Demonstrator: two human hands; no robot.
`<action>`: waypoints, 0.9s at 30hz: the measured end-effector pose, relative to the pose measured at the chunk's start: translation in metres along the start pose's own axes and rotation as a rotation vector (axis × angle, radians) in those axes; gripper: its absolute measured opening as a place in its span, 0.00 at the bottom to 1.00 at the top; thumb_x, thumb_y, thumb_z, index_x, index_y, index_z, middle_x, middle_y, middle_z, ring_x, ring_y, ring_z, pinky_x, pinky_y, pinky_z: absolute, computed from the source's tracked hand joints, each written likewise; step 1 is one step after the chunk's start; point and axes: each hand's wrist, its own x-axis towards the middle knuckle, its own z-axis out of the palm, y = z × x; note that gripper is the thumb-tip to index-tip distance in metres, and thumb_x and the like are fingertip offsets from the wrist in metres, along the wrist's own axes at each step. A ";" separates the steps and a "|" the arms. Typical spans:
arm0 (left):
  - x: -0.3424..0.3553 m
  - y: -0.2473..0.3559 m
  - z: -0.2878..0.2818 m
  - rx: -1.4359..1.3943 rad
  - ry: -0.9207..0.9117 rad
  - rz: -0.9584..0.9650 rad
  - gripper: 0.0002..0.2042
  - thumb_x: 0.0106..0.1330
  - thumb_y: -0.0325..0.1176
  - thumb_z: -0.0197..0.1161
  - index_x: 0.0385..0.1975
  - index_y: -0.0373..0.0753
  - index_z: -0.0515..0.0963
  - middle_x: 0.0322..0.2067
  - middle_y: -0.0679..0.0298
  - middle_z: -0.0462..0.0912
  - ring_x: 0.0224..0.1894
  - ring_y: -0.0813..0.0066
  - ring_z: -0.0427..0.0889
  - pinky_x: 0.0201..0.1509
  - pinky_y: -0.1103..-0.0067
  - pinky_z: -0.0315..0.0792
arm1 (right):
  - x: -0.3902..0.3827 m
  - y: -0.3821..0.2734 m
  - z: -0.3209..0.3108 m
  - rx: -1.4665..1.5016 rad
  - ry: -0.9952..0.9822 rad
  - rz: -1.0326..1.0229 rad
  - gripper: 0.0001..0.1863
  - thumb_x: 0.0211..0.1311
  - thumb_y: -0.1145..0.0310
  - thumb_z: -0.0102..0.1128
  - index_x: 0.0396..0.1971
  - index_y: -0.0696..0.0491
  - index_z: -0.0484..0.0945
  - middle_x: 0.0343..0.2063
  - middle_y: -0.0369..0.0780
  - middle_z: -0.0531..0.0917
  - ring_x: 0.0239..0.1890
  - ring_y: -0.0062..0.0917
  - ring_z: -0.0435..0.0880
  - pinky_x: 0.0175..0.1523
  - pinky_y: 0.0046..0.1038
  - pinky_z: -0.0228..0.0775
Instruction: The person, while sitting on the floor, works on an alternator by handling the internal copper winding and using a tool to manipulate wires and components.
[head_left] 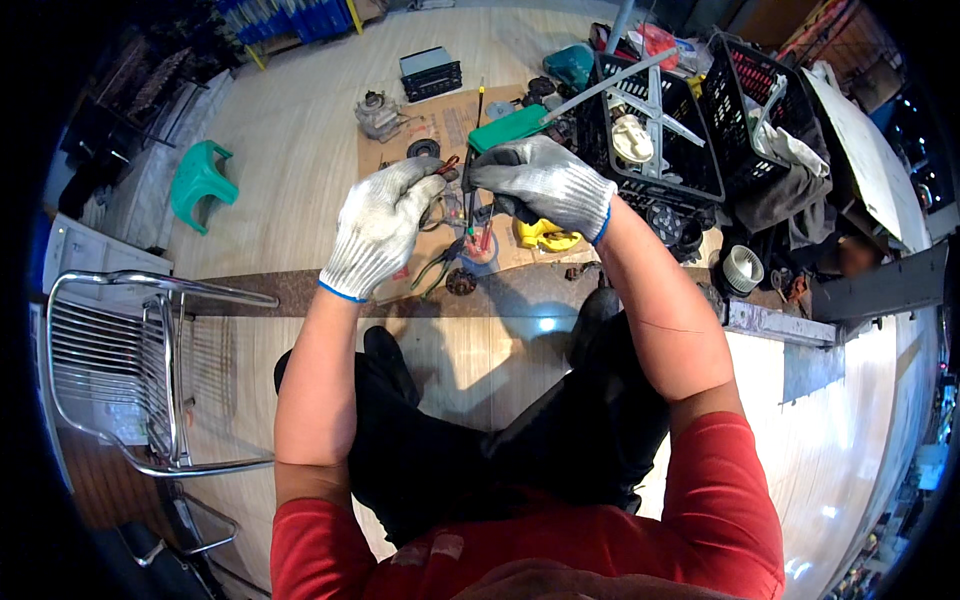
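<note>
Nearest the camera sit the person's red shirt (pixel 700 500) and black trousers (pixel 480 450), knees apart over a pale wood-grain floor (pixel 470 360); to the person's left stands a chrome wire chair (pixel 150 370), its seat tilted.

Both forearms reach forward and meet above a sheet of brown cardboard (pixel 450 130); each hand wears a grey knit work glove with a blue cuff. The left hand (pixel 380 225) is curled narrow, its fingertips pinching a small dark part with thin red and green wires (pixel 468 205) hanging beneath it; the right hand (pixel 545 185) is closed around the same small part from the other side, thumb and fingers touching it, so the 2 hands hold the piece between them, raised above the cardboard; what exactly the part is cannot be told.

Below the hands on the cardboard lie green-handled pliers (pixel 440 268), a small round dark component (pixel 461 282) and a yellow object (pixel 545 236) just beside the right wrist.

Farther out, a green flat tool (pixel 510 128) rests near the right hand; 2 black plastic crates (pixel 650 130) hold metal strips and a white fan part; a grey metal motor part (pixel 378 113) and a black car stereo unit (pixel 430 74) lie beyond; a green plastic stool (pixel 200 180) stands well apart at left.
</note>
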 end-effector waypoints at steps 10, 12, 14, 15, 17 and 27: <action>-0.002 -0.013 -0.003 0.184 -0.186 0.332 0.13 0.66 0.35 0.61 0.47 0.38 0.81 0.33 0.51 0.83 0.34 0.55 0.83 0.39 0.69 0.77 | 0.006 -0.002 -0.013 -0.011 -0.117 0.110 0.16 0.60 0.59 0.64 0.34 0.59 0.85 0.19 0.34 0.80 0.21 0.16 0.74 0.25 0.23 0.65; -0.003 -0.008 0.001 0.394 -0.170 0.415 0.11 0.64 0.34 0.61 0.44 0.40 0.81 0.30 0.53 0.82 0.35 0.55 0.83 0.38 0.67 0.77 | 0.009 0.002 -0.020 -0.189 -0.155 -0.030 0.17 0.60 0.58 0.61 0.36 0.57 0.85 0.21 0.43 0.82 0.22 0.24 0.79 0.30 0.27 0.71; -0.005 -0.007 0.005 0.525 -0.117 0.520 0.10 0.60 0.31 0.60 0.40 0.43 0.82 0.25 0.56 0.80 0.33 0.55 0.83 0.36 0.64 0.76 | 0.011 0.003 -0.013 -0.372 -0.084 -0.043 0.18 0.60 0.56 0.60 0.36 0.57 0.84 0.24 0.47 0.83 0.25 0.32 0.81 0.34 0.31 0.73; -0.006 -0.007 0.006 0.564 -0.107 0.522 0.10 0.59 0.31 0.60 0.41 0.43 0.82 0.25 0.56 0.80 0.32 0.56 0.83 0.36 0.65 0.76 | 0.013 0.001 -0.009 -0.464 -0.048 -0.053 0.19 0.60 0.55 0.60 0.36 0.57 0.84 0.25 0.49 0.83 0.27 0.36 0.82 0.36 0.33 0.73; -0.006 -0.005 0.007 0.642 -0.084 0.528 0.12 0.58 0.30 0.60 0.42 0.44 0.82 0.25 0.57 0.80 0.31 0.56 0.83 0.35 0.65 0.76 | 0.015 0.000 -0.002 -0.513 0.023 -0.043 0.20 0.60 0.53 0.60 0.36 0.57 0.84 0.29 0.53 0.83 0.33 0.47 0.83 0.41 0.39 0.74; -0.006 -0.004 0.010 0.589 -0.046 0.540 0.14 0.55 0.27 0.61 0.42 0.45 0.82 0.26 0.58 0.81 0.30 0.57 0.82 0.35 0.66 0.76 | 0.021 0.013 0.000 -0.515 0.076 -0.118 0.22 0.60 0.52 0.60 0.34 0.59 0.83 0.30 0.56 0.82 0.36 0.48 0.83 0.43 0.41 0.74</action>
